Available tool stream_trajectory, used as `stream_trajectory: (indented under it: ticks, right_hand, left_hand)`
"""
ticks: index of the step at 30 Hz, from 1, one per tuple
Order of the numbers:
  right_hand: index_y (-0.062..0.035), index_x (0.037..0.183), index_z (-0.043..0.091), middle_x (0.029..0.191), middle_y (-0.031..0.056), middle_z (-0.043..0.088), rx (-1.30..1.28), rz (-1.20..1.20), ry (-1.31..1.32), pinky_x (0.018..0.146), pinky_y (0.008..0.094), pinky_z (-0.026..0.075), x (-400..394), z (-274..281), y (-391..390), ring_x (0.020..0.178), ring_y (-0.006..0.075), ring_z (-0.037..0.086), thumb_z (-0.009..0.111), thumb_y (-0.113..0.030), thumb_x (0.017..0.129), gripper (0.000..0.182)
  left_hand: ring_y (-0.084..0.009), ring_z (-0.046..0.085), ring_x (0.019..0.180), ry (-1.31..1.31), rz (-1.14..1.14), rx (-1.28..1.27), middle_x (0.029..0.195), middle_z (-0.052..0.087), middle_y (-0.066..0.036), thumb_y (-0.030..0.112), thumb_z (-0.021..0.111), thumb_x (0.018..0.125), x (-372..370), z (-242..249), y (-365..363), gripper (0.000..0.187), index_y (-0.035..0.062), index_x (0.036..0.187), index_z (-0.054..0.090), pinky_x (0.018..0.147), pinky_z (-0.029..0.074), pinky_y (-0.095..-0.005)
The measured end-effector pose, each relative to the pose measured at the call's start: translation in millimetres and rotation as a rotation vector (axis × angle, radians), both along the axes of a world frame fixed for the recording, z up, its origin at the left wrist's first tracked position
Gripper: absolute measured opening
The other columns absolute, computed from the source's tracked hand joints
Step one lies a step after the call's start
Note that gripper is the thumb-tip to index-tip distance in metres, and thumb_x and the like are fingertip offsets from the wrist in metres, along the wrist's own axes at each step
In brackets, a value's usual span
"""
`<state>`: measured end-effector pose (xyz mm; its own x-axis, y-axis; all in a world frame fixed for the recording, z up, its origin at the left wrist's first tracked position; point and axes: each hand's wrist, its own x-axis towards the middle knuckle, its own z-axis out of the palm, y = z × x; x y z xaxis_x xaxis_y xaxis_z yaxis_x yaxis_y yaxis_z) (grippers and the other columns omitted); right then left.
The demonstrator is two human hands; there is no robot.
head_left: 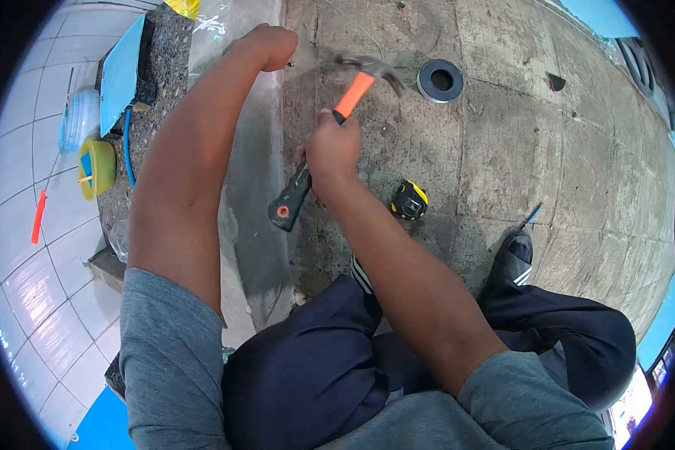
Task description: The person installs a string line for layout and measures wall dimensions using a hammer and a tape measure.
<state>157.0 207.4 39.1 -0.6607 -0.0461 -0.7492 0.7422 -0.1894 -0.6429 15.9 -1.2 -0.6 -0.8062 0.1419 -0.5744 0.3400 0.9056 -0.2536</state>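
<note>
My right hand (333,154) is wrapped around the black grip of a claw hammer (354,96). The hammer has an orange band below its metal head, which is a little blurred and points away from me over the concrete floor. My left hand (274,48) is closed at the edge of the pale concrete ledge, to the left of the hammer head. Its fingers are mostly hidden from me, and a tiny dark tip shows beside it, too small to name. A black and yellow tape measure (410,200) lies on the floor to the right of my right forearm.
Beyond the tape measure lies a dark roll of tape (427,81). A blue pen-like stick (532,215) is by my shoe (512,259). On the left are a yellow-green container (106,171), a light blue panel (122,75), a clear plastic bottle (80,120) and an orange strip (39,217).
</note>
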Motion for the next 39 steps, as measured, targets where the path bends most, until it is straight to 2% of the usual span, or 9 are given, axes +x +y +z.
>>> stream_trajectory:
  ticks: [3,6,9,12,18,24,27,33,39]
  right_hand:
    - [-0.0008,0.102,0.045,0.073,0.0089,0.052,0.013,-0.088,-0.005,0.046,0.038,0.046,7,14,-7,0.051,0.0227,0.057,0.055,-0.02,0.097,0.022]
    - [-0.0005,0.101,0.044,0.073,0.0096,0.052,-0.166,0.228,-0.087,0.046,0.0392,0.047,4,13,-6,0.051,0.0234,0.057,0.055,-0.02,0.097,0.022]
    - [-0.0003,0.101,0.044,0.074,0.0101,0.052,-0.083,0.237,-0.004,0.046,0.0399,0.048,-2,1,-1,0.051,0.0239,0.058,0.054,-0.018,0.097,0.021]
    - [-0.0006,0.101,0.045,0.074,0.0099,0.053,0.012,-0.045,0.01,0.046,0.0401,0.048,4,4,-13,0.052,0.0234,0.059,0.055,-0.018,0.096,0.02]
    - [0.0002,0.103,0.046,0.074,0.0097,0.053,-0.182,0.265,0.003,0.047,0.0401,0.048,-3,-5,-1,0.052,0.0229,0.058,0.055,-0.018,0.096,0.021]
    - [0.0008,0.102,0.046,0.073,0.0086,0.052,-0.052,0.006,-0.057,0.048,0.039,0.047,-1,16,0,0.05,0.0218,0.054,0.056,-0.016,0.095,0.021]
    - [0.0009,0.102,0.045,0.073,0.0094,0.051,-0.163,0.297,-0.058,0.048,0.0392,0.047,-6,3,-2,0.051,0.0218,0.055,0.054,-0.014,0.095,0.019]
    - [0.0014,0.101,0.046,0.074,0.0103,0.052,0.024,0.023,0.023,0.049,0.0398,0.046,4,-9,-23,0.054,0.0227,0.057,0.052,-0.012,0.092,0.017]
    - [0.0013,0.099,0.046,0.075,0.0116,0.052,-0.116,0.201,-0.073,0.049,0.0405,0.047,1,24,-11,0.054,0.0238,0.057,0.052,-0.014,0.092,0.017]
  left_hand:
    - [-0.0377,0.07,0.095,0.013,0.031,0.022,0.097,0.073,-0.019,0.013,0.066,0.079,0,-2,-1,0.016,0.0013,0.089,0.071,0.086,0.053,-0.0482]
    - [-0.0383,0.07,0.095,0.017,0.026,0.025,0.097,0.073,-0.02,0.012,0.066,0.079,-2,5,1,0.016,0.0006,0.088,0.071,0.085,0.054,-0.0475]
    - [-0.0385,0.07,0.095,0.028,-0.002,0.023,0.097,0.073,-0.021,0.011,0.066,0.079,2,5,4,0.015,0.0001,0.088,0.071,0.084,0.055,-0.0474]
    - [-0.0386,0.07,0.095,0.04,0.013,0.009,0.098,0.072,-0.021,0.01,0.066,0.079,4,2,4,0.015,-0.0005,0.088,0.071,0.084,0.055,-0.0478]
    - [-0.039,0.069,0.096,0.024,0.027,0.033,0.097,0.072,-0.022,0.01,0.068,0.078,0,4,3,0.015,-0.0013,0.088,0.071,0.085,0.055,-0.0475]
    - [-0.0387,0.069,0.096,0.028,0.043,0.01,0.096,0.072,-0.021,0.012,0.072,0.075,3,0,2,0.016,0.0009,0.087,0.073,0.086,0.055,-0.047]
    - [-0.0374,0.066,0.102,0.04,0.008,0.004,0.099,0.071,-0.019,0.012,0.072,0.074,0,3,5,0.015,0.0013,0.085,0.074,0.088,0.054,-0.0452]
    - [-0.0352,0.06,0.112,0.099,-0.084,0.025,0.106,0.069,-0.016,0.008,0.073,0.071,4,5,0,0.015,0.0004,0.085,0.075,0.093,0.053,-0.0416]
    - [-0.0335,0.06,0.112,0.11,-0.094,-0.031,0.108,0.069,-0.015,0.009,0.076,0.071,3,-8,-4,0.019,-0.0008,0.087,0.075,0.096,0.052,-0.0403]
